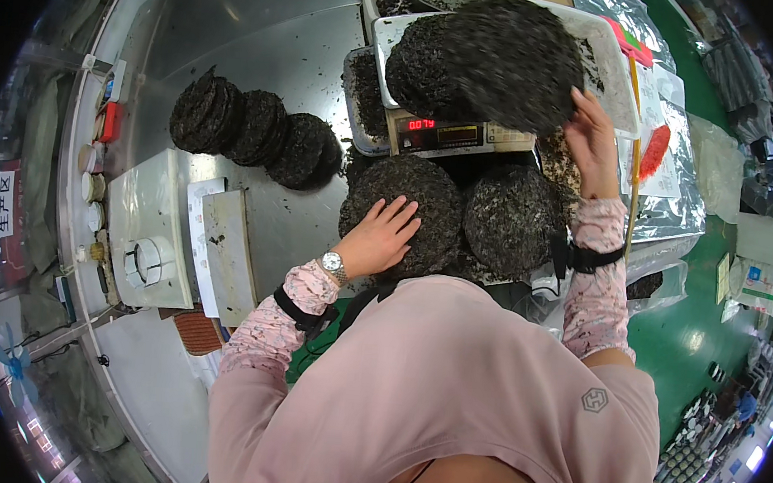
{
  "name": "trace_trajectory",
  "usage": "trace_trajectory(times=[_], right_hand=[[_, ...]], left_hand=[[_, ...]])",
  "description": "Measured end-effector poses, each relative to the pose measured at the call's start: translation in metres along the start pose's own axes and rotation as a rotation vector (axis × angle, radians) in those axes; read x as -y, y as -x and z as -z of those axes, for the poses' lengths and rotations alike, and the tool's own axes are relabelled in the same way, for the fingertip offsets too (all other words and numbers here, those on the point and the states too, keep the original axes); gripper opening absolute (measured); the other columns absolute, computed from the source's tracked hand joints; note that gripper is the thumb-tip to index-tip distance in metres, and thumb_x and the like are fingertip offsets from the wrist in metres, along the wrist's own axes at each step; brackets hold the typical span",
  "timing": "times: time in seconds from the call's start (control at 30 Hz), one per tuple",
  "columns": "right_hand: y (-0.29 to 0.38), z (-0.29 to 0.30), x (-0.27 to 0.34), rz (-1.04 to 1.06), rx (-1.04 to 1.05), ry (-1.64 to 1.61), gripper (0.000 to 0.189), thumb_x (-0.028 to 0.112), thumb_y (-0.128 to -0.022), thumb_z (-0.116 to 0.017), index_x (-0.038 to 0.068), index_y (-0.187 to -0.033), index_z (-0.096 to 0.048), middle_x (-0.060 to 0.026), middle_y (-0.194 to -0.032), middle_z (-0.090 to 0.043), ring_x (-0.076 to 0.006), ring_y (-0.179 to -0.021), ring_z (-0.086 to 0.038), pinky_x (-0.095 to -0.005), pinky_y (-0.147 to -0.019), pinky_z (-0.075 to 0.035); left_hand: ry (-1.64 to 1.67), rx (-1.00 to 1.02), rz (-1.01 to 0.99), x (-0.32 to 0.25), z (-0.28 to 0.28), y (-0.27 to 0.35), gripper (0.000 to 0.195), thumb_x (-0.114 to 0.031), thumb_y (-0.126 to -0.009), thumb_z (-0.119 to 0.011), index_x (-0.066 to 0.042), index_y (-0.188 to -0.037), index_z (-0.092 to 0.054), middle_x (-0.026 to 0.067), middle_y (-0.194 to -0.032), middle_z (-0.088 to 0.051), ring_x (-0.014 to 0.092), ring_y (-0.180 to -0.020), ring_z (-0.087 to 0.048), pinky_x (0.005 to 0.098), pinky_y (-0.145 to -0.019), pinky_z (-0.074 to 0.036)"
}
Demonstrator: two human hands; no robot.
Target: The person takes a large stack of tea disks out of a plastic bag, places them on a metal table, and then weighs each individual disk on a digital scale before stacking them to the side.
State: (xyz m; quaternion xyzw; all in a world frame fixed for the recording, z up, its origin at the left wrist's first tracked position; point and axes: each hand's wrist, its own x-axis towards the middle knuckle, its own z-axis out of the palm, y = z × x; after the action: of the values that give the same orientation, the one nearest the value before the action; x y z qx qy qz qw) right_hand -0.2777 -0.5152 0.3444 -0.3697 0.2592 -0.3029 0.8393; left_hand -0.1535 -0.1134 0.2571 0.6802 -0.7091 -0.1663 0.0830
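Observation:
My right hand (589, 131) pinches the right edge of a round dark sheet of dried seaweed (513, 61), which is blurred and held over a white tray (614, 75) and the rear of a digital scale (439, 135). Under and beside it in the tray are more dark discs (417, 63). My left hand (380, 234) rests with spread fingers on top of a round dark stack (411, 189) just in front of the scale. To its right lies another round stack (514, 217). The scale's red display is lit.
Three leaning stacks of dark discs (252, 125) lie on the steel table (287, 29) at left. Trays with dark fragments (365, 83) stand behind and beside the scale. A white board (149, 223) and a tan board (229, 249) lie front left. Plastic bags (668, 216) are at right.

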Motion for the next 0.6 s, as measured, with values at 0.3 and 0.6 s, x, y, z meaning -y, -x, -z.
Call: trace_trajectory(times=[0.3, 0.6], right_hand=[[0.13, 0.102, 0.026, 0.093, -0.335, 0.013, 0.025, 0.001, -0.09, -0.068, -0.001, -0.113, -0.061, -0.0081, -0.11, -0.066, -0.0166, -0.1, -0.064, -0.0246, -0.091, -0.051], [0.176, 0.198, -0.001, 0.13, -0.437, -0.158, 0.019, 0.003, -0.095, -0.061, -0.002, -0.114, -0.063, -0.0107, -0.11, -0.07, -0.0197, -0.104, -0.067, -0.033, -0.096, -0.053]], left_hand=[[-0.01, -0.045, 0.149, -0.033, 0.003, -0.007, 0.08, -0.042, -0.083, -0.073, 0.002, -0.143, -0.043, 0.024, -0.154, -0.034, 0.045, -0.144, -0.027, 0.0604, -0.115, -0.026], [0.322, -0.157, 0.095, -0.041, 0.041, -0.005, 0.064, -0.035, -0.092, -0.066, 0.003, -0.141, -0.047, 0.0221, -0.142, -0.051, 0.037, -0.14, -0.04, 0.0518, -0.117, -0.028]])
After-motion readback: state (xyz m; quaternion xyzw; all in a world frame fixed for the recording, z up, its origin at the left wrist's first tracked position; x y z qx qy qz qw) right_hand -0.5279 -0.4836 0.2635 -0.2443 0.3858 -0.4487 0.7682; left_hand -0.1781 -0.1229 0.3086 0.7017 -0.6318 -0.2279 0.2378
